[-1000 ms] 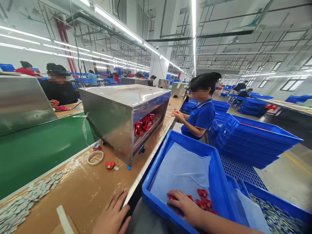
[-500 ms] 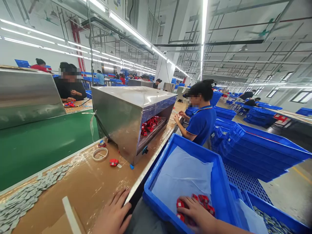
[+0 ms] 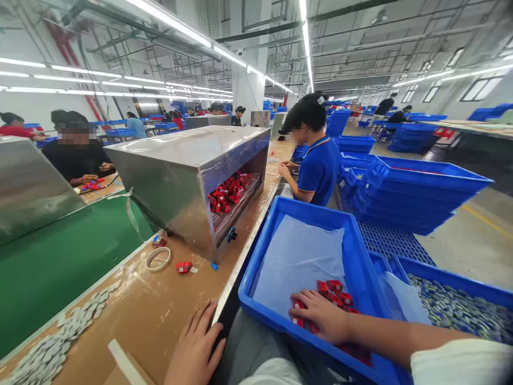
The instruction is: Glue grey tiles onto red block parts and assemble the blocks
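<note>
My left hand point(image 3: 199, 339) lies flat on the brown tabletop at its front edge, fingers stretched out and nothing in them. My right hand point(image 3: 319, 314) is inside a blue plastic tray point(image 3: 256, 256), its fingers curled down over small red plastic pieces point(image 3: 298, 305). More red pieces point(image 3: 334, 291) lie beside and partly beneath that hand. A pale blue sheet point(image 3: 302, 251) lines the tray floor. My palm hides some of the pieces.
A metal hood point(image 3: 168, 160) holds a heap of red pieces point(image 3: 230, 192). On the table lie a tape ring point(image 3: 158, 259), a red piece point(image 3: 184, 267) and many grey flat pieces point(image 3: 76, 331). A co-worker in blue point(image 3: 318, 163) sits ahead, near stacked blue crates point(image 3: 409, 198).
The view has shifted, showing more of my right forearm and the grey-blue parts at right. My left hand stays on the table edge, and my right hand stays on the red pieces.
</note>
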Demonstrator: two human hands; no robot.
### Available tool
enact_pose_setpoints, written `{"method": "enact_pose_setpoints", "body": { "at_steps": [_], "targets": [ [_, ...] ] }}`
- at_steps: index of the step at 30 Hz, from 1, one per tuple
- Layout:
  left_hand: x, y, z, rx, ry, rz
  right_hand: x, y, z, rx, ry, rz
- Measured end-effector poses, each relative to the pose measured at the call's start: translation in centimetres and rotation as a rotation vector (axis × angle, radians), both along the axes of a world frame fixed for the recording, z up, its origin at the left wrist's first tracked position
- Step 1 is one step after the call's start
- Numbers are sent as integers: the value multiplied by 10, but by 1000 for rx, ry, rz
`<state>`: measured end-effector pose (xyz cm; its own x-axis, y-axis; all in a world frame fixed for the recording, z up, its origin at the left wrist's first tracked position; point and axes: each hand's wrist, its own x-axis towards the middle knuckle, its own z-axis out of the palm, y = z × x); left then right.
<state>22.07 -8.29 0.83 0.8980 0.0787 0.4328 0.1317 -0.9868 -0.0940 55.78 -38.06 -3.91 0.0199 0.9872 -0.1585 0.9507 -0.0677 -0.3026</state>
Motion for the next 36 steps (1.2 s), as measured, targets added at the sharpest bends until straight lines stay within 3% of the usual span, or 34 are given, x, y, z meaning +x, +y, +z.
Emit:
{"method": "enact_pose_setpoints", "body": {
  "at_steps": [5, 13, 20, 22, 25, 27, 30, 36],
  "targets": [
    [0, 14, -5, 80, 23, -68, 0, 4, -3, 77, -13, -33],
    [0, 10, 2, 39, 110, -31, 38, -3, -2, 105, 97, 348],
    [-1, 16, -3, 78, 128, -32, 45, 1, 9, 52, 133, 437],
    [-2, 21, -8, 106, 104, -67, 37, 10, 6, 42, 122, 408],
    [-2, 26, -13, 101, 69, -77, 22, 27, -2, 29, 115, 254],
    [-2, 27, -13, 84, 69, -75, 13, 39, -6, 12, 107, 143],
    [-2, 24, -9, 68, 92, -61, 3, 51, -7, -45, 74, 87],
    [-1, 11, 4, 10, 152, -15, -13, 33, -7, 26, 105, -31]
  ]
}}
